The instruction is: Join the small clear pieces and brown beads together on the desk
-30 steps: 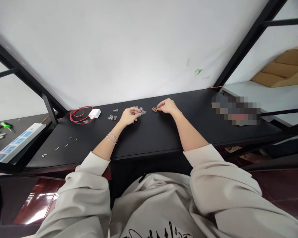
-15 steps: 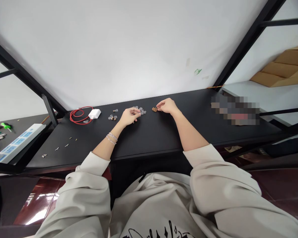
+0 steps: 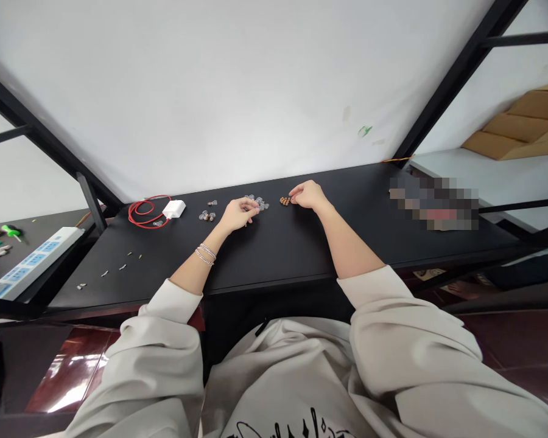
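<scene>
My left hand point(image 3: 238, 215) is over the desk with thumb and fingers pinched together. What it holds, if anything, is too small to make out. Just beyond its fingertips lies a pile of small clear pieces point(image 3: 262, 205) that look like tiny glass bottles. To the right, my right hand point(image 3: 309, 195) rests low, its fingertips drawn together at the right edge of a cluster of small brown beads or corks point(image 3: 284, 201). Whether one is between those fingers is hidden. Left of my left hand sit several clear pieces with brown ends point(image 3: 207, 216), and a single similar one point(image 3: 212, 203) behind them.
A white charger point(image 3: 174, 209) with a coiled red cable point(image 3: 139, 214) lies on the black desk point(image 3: 283, 255). Small scraps point(image 3: 104, 274) are scattered at left front. A power strip point(image 3: 39, 261) stands beyond the left frame. A blurred-out item point(image 3: 433, 204) is at right.
My right hand's fingertips have shifted very slightly right, leaving more of the brown cluster showing. My left hand stays nearly in place.
</scene>
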A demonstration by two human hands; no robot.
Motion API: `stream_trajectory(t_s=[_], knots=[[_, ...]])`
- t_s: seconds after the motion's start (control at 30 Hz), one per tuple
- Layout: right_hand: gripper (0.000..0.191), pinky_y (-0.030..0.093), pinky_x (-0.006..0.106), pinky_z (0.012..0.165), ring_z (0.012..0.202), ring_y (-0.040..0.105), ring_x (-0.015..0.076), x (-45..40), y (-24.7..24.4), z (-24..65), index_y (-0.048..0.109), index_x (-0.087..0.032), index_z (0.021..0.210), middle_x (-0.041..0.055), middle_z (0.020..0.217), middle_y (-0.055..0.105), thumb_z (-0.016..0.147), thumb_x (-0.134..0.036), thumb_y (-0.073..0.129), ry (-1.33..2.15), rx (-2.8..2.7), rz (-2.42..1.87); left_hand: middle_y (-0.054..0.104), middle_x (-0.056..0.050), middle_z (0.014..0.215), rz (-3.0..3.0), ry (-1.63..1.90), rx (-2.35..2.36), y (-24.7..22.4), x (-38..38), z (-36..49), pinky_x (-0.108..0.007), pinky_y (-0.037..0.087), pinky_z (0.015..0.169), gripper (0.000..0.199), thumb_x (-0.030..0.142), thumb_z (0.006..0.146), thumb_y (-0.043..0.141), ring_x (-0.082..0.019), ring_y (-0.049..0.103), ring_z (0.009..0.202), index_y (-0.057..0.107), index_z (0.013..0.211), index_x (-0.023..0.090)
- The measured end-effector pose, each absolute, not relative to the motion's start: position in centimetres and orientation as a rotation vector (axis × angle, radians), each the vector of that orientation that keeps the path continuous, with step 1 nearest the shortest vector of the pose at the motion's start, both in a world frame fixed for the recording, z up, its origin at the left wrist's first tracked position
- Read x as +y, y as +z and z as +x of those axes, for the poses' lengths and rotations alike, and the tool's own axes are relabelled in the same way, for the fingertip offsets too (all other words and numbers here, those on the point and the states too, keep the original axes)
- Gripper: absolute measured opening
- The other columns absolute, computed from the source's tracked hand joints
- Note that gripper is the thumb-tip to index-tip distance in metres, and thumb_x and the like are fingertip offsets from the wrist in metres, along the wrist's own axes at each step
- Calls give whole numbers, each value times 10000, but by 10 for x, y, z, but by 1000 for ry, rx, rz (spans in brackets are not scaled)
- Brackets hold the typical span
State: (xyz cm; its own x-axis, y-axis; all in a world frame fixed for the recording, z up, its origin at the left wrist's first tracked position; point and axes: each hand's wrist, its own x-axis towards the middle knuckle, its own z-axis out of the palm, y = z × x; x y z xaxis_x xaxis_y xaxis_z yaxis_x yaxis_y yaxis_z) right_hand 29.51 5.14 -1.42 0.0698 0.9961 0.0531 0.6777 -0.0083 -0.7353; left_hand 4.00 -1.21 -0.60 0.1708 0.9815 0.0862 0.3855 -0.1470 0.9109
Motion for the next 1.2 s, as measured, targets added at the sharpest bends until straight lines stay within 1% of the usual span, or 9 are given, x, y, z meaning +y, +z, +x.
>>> stream_trajectory(t_s=[0.27,0.33,0.4,0.47,0.57,0.67,0.83,1.0,1.2], knots=[[231,587,331,967,977,770,249,45,-9,290,833,-164,905,86,902,809,694,-69,834,708,-1695,-1761,727,-51,782,1732,950,1375,-6,-10,38,-239,467,475,146,236,827,760,-121,596,518,707,928,146],[243,580,319,972,980,769,244,44,-7,290,833,-166,908,80,907,810,698,-45,813,719,-1696,-1757,756,-64,846,1841,979,1450,-3,-8,31,-260,510,555,160,265,833,751,-134,624,567,718,947,157],[263,568,312,988,991,765,237,42,-6,290,834,-167,921,77,931,811,716,-18,763,695,-1680,-1742,774,-66,887,2004,1025,1593,3,-5,19,-292,552,708,141,256,829,738,-162,663,674,732,943,172],[281,556,313,1005,1008,760,234,41,-4,289,834,-166,929,80,958,810,735,-4,710,637,-1650,-1720,782,-67,944,2109,1005,1737,10,-1,2,-329,553,839,154,225,833,709,-192,684,772,738,979,189],[287,556,330,1003,999,754,243,38,-2,287,832,-158,937,90,961,805,746,-17,670,552,-1613,-1671,774,-95,997,2140,945,1869,19,5,-27,-367,533,925,179,180,786,725,-248,698,901,743,963,188],[280,562,353,987,963,749,248,37,0,283,829,-160,948,87,936,801,759,-50,653,494,-1619,-1592,771,-111,974,2062,835,1995,26,8,-53,-382,533,920,191,128,705,746,-288,695,939,748,887,184],[287,553,358,984,930,741,233,37,0,280,826,-162,978,78,946,799,789,-89,622,449,-1647,-1507,780,-76,923,2028,675,1955,31,5,-74,-317,547,821,291,77,675,667,-230,697,828,797,906,197],[295,559,347,959,903,740,225,38,-2,280,826,-161,981,76,928,798,789,-87,615,446,-1646,-1492,770,-47,922,2095,498,1855,33,1,-75,-281,540,730,324,115,602,732,-208,688,794,815,895,225],[292,557,347,954,896,740,223,35,0,278,826,-154,970,83,927,799,789,-72,611,462,-1638,-1483,760,-36,815,2042,419,1840,28,2,-68,-288,544,728,303,60,566,726,-224,709,781,798,811,223]])
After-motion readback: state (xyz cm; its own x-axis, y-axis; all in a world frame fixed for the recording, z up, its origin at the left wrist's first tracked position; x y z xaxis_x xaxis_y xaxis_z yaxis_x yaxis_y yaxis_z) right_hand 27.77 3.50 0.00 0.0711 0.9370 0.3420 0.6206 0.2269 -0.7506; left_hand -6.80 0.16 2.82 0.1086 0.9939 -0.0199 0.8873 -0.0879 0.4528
